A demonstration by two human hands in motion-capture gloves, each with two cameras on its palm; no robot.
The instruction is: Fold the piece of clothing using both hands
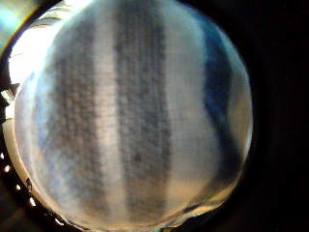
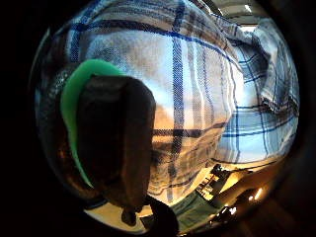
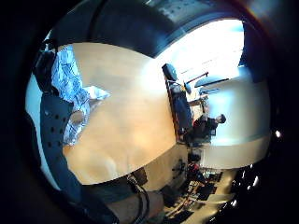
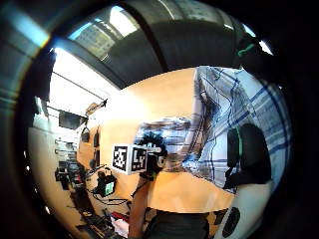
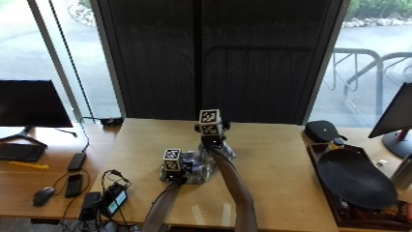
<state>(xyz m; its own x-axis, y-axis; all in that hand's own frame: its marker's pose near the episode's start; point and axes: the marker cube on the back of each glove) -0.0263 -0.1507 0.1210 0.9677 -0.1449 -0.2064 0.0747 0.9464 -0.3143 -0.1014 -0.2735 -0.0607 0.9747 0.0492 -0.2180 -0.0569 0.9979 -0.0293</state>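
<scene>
1. Plaid shirt (image 5: pixel 196 166) bunched in a small heap near the middle of the wooden table (image 5: pixel 277 159), bare wood all round it; table's near edge at 6 o'clock, window wall at 12 o'clock.
2. To 9 o'clock of the heap, beyond the table's edge: mouse (image 5: pixel 43 195) and keyboard (image 5: pixel 19 152). At 3 o'clock, well apart: dark tray (image 5: pixel 354 179).
3. Left hand (image 5: pixel 172 171) down on the heap's 9 o'clock side; a finger (image 2: pixel 116 148) curled against the cloth, pinching it.
4. Right hand (image 5: pixel 212 137) at the heap's 12 o'clock end; whether its fingers are apart or together, cannot tell.
5. Left little-finger view filled by striped weave (image 1: pixel 130 121) right at the palm; right palm views instead open onto the tabletop (image 3: pixel 126 116), shirt hanging in folds (image 4: pixel 219 124).
</scene>
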